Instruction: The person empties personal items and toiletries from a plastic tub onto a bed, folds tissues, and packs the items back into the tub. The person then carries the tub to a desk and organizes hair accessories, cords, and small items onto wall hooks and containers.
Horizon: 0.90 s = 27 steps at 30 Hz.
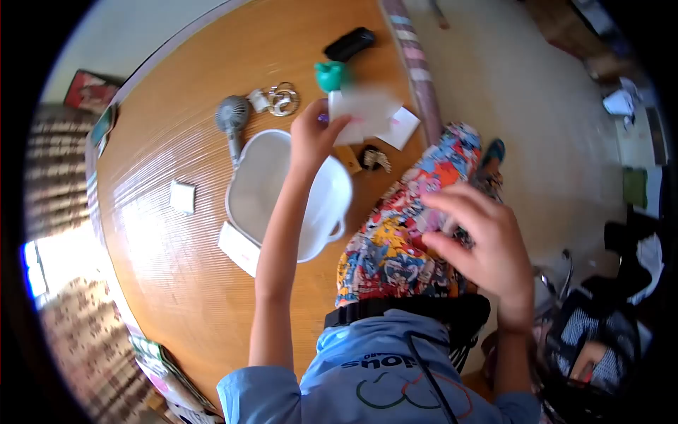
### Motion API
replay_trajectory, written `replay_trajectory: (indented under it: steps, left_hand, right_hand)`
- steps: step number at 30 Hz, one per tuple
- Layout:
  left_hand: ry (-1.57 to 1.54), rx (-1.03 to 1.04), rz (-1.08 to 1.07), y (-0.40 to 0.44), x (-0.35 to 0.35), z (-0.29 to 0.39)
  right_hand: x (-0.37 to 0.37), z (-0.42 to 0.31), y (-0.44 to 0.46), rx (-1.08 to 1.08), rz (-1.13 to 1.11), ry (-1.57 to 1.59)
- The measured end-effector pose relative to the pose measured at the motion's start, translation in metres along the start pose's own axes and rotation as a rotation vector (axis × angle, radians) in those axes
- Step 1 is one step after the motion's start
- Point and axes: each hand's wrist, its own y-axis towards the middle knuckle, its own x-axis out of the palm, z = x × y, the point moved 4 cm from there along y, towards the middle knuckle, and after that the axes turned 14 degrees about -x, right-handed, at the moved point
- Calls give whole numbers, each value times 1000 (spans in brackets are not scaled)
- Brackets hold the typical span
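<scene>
My left hand (313,136) reaches over the far rim of a white plastic tub (339,194) and grips a white paper card (347,121) between thumb and fingers. Motion smears the card's upper part. A small purple bit shows by the fingertips; I cannot make out what it is. Above my lap, my right hand (487,244) is raised with thumb and fingers apart, nothing visible between them. Another white card (400,128) lies beside the held one. A green apple-shaped thing (330,75) sits just beyond it.
On the bed-like wooden surface (162,261) lie a grey handheld fan (232,116), ring-shaped bangles (284,99), a black case (350,44), a hair claw clip (375,160), a small white packet (182,197) and a white box (239,249). My patterned trousers border the right edge.
</scene>
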Motion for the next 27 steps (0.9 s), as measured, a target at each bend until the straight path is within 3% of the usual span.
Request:
replay_trajectory:
  steps: [1, 4, 6, 8, 9, 11, 12, 14, 15, 17, 18, 20, 21, 23, 26, 27]
  left_hand:
    - [-300, -51, -10, -21, -24, -4]
    - [-469, -326, 235, -80, -93, -50]
    - [-633, -456, 387, -109, -100, -96]
    - [-783, -621, 427, -126, -85, -137]
    - [-782, -583, 410, -125, -78, -153]
    - [-411, -584, 467, -121, -70, -202]
    - [-415, -583, 472, -118, -69, -197]
    - [170, -451, 718, -116, -74, -161]
    - [167, -446, 717, -118, -76, -143]
    - [733, -176, 485, -115, -68, -104]
    - [805, -122, 274, -111, -59, -110]
    - [925, -187, 140, -107, -50, -123]
    - [1042, -258, 16, -106, -42, -133]
    - [961, -373, -74, -103, -44, -132]
    - [970, -379, -5, -101, -42, -136]
    - [1013, -411, 26, -101, -44, -138]
  right_hand:
    - [9, 10, 4, 11, 16, 7]
    - [42, 15, 26, -69, -106, 283]
    - [80, 21, 41, -82, -181, 448]
    - [118, 26, 56, -20, -387, 393]
    - [140, 31, 60, -50, -394, 373]
    - [183, 45, 66, -86, -459, 294]
    - [206, 53, 67, -126, -512, 161]
    - [233, 57, 70, -163, -562, 26]
    - [243, 58, 72, -127, -626, -34]
    - [252, 60, 76, -82, -677, -96]
    - [253, 57, 76, -66, -664, -83]
    - [246, 57, 70, -34, -630, 2]
    - [234, 54, 68, -45, -542, 122]
    - [198, 54, 64, 51, -485, 338]
    - [132, 90, 62, -27, 57, 95]
    - [116, 110, 62, 43, 101, -14]
